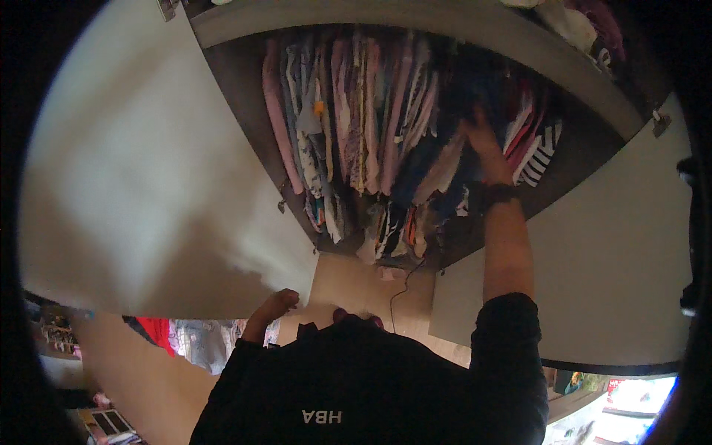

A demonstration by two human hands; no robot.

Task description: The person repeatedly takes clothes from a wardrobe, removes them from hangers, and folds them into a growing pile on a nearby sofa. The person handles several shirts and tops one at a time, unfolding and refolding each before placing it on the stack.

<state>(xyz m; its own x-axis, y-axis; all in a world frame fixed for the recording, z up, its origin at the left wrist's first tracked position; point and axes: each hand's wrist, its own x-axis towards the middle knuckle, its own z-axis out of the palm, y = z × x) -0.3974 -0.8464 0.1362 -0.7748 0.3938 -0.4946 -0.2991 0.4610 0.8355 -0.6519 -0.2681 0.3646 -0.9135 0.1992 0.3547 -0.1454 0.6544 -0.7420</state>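
My right hand (481, 133) reaches up among clothes hanging in an open wardrobe. It touches dark blue garments (428, 153) beside a pale pink one (445, 161). The fingers are blurred against dark fabric, so their grip cannot be made out. A row of pink, white and patterned garments (356, 122) hangs to the left. Right of the hand are red garments (525, 133) and a black-and-white striped one (539, 156). My left hand (283, 302) is low by the left door, loosely curled, with nothing visible in it.
White wardrobe doors stand wide at left (139, 156) and right (606, 256). A shelf (417, 25) runs above the clothes. More garments (395, 228) hang lower down. A dark cable (397, 295) trails over the floor (356, 278). Folded clothes (200, 339) lie at lower left.
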